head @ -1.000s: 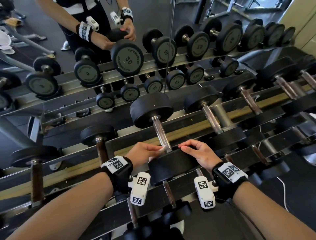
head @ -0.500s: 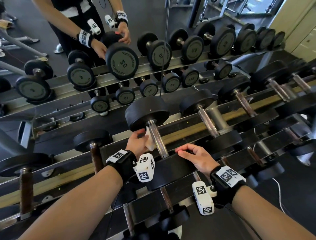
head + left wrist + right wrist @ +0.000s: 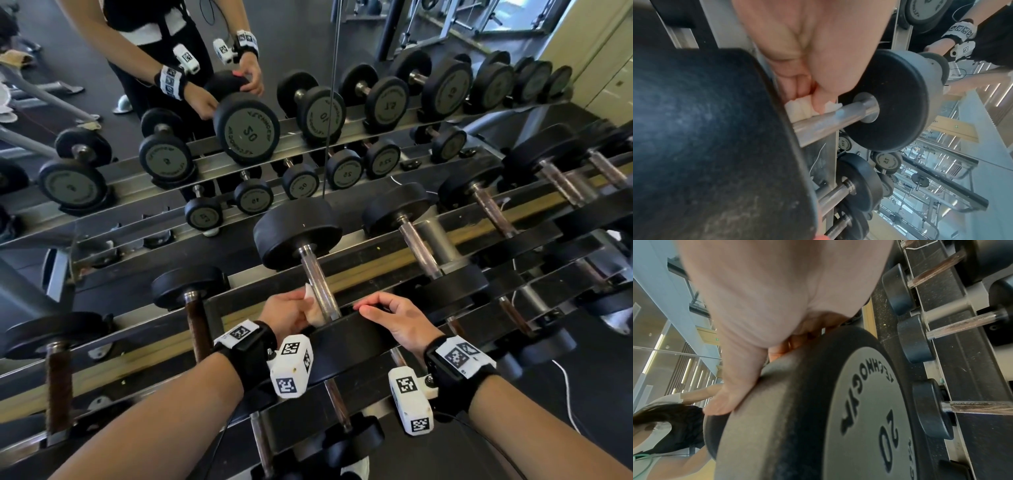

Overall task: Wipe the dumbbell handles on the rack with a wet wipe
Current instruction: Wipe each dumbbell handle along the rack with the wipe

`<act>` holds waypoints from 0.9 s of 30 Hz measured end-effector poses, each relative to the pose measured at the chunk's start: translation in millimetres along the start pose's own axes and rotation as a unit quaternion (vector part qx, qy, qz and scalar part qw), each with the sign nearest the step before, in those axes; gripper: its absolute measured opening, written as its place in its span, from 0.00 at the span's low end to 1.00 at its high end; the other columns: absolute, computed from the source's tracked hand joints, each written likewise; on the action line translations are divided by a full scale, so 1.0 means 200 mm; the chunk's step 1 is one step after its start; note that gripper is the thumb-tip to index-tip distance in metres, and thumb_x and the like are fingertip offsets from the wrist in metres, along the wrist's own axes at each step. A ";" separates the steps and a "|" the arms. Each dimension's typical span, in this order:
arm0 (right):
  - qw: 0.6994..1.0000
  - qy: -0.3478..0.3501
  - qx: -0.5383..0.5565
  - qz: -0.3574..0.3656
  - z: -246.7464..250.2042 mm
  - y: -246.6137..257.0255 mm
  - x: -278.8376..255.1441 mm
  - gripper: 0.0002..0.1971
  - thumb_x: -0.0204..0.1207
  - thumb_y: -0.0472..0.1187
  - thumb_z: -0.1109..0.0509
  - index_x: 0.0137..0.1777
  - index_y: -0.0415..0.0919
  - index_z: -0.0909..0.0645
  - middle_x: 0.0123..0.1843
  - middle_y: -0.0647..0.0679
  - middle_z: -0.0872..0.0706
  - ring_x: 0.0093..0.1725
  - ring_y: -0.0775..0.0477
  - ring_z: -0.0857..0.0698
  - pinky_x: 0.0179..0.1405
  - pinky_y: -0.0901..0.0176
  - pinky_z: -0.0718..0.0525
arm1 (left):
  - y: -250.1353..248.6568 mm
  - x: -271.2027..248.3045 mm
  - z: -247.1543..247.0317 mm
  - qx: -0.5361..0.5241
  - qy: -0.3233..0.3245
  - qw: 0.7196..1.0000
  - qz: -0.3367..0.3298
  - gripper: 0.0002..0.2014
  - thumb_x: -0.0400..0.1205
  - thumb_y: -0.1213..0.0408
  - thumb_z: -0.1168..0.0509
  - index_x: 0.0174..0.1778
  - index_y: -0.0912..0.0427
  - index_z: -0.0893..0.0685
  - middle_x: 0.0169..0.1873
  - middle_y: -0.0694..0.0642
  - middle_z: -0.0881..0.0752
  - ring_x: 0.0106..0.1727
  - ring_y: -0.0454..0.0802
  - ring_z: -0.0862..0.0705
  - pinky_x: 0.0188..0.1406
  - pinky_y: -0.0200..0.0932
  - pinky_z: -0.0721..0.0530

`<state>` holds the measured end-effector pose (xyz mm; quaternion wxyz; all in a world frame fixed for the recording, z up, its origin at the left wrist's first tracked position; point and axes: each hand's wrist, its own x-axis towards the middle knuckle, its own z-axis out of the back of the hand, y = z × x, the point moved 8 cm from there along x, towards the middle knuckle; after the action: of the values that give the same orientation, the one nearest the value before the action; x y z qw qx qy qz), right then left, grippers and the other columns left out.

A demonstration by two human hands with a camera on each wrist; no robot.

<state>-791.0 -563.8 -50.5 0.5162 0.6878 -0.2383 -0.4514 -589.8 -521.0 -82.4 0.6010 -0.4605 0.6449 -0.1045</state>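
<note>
Wet wipe (image 3: 310, 303) in left grip (image 3: 286, 313), against handle (image 3: 318, 286)

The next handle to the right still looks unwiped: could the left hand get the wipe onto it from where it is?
Probably yes. The left hand holds the wipe, and the next handle lies bare; only the right hand on the weight sits between.
</note>
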 end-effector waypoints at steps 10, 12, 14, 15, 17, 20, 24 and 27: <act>1.000 -0.006 0.006 0.008 0.01 -0.03 0.02 0.23 0.62 0.57 0.18 0.53 0.43 0.11 0.51 0.43 0.07 0.50 0.47 0.09 0.47 0.59 0.12 | -0.23 0.10 0.03 -0.051 -0.038 0.997 -0.050 0.12 0.87 0.77 0.41 0.64 0.63 0.21 0.42 0.62 0.14 0.29 0.49 0.11 0.28 0.43 0.10; 1.000 -0.006 0.012 0.007 0.01 -0.03 0.02 0.24 0.61 0.58 0.18 0.52 0.43 0.11 0.51 0.42 0.07 0.50 0.47 0.09 0.46 0.59 0.12 | -0.22 0.10 0.02 -0.040 -0.043 0.996 -0.072 0.13 0.86 0.77 0.40 0.65 0.64 0.21 0.43 0.61 0.13 0.36 0.52 0.11 0.30 0.43 0.10; 1.000 -0.010 0.019 0.009 0.01 -0.03 0.01 0.24 0.61 0.57 0.18 0.52 0.42 0.11 0.50 0.42 0.07 0.49 0.47 0.09 0.46 0.58 0.12 | -0.17 0.07 0.02 -0.009 -0.039 0.995 -0.089 0.13 0.85 0.78 0.39 0.65 0.68 0.20 0.46 0.63 0.11 0.44 0.56 0.10 0.38 0.46 0.10; 1.000 -0.011 0.023 0.009 0.01 -0.03 0.01 0.24 0.61 0.56 0.18 0.52 0.41 0.12 0.50 0.41 0.07 0.49 0.47 0.09 0.46 0.57 0.11 | -0.14 0.05 0.02 0.002 -0.035 0.995 -0.092 0.13 0.85 0.78 0.38 0.64 0.68 0.19 0.48 0.63 0.11 0.47 0.58 0.10 0.43 0.48 0.10; 1.000 -0.010 0.028 0.008 0.00 -0.03 0.01 0.27 0.61 0.55 0.19 0.54 0.38 0.13 0.51 0.40 0.08 0.49 0.45 0.09 0.48 0.55 0.10 | -0.09 0.00 0.02 0.024 -0.022 0.996 -0.089 0.12 0.84 0.78 0.37 0.62 0.66 0.17 0.49 0.64 0.10 0.49 0.58 0.09 0.44 0.48 0.10; 0.999 -0.010 0.032 0.005 0.00 -0.01 0.00 0.28 0.62 0.54 0.20 0.57 0.34 0.14 0.51 0.38 0.08 0.48 0.45 0.09 0.47 0.55 0.10 | -0.08 -0.03 0.01 0.044 0.006 0.998 -0.053 0.12 0.84 0.79 0.38 0.61 0.67 0.17 0.47 0.63 0.09 0.43 0.55 0.08 0.36 0.45 0.11; 0.999 -0.011 0.032 0.007 -0.01 -0.01 -0.01 0.26 0.64 0.51 0.21 0.57 0.33 0.14 0.50 0.40 0.08 0.47 0.47 0.10 0.45 0.58 0.11 | -0.23 0.04 0.05 0.028 -0.038 0.997 -0.058 0.15 0.86 0.81 0.42 0.67 0.68 0.23 0.50 0.66 0.15 0.43 0.57 0.13 0.36 0.49 0.10; 0.999 -0.011 0.040 0.004 0.00 -0.01 0.00 0.24 0.65 0.50 0.21 0.57 0.34 0.14 0.49 0.41 0.08 0.46 0.47 0.09 0.43 0.58 0.11 | -0.29 0.07 0.04 0.014 -0.070 0.994 -0.087 0.18 0.85 0.80 0.40 0.72 0.71 0.23 0.56 0.67 0.15 0.54 0.61 0.14 0.56 0.55 0.13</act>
<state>-791.3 -562.0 -52.9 0.4878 0.7016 -0.2645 -0.4471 -553.4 -559.6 -55.2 0.6397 -0.5128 0.5569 -0.1329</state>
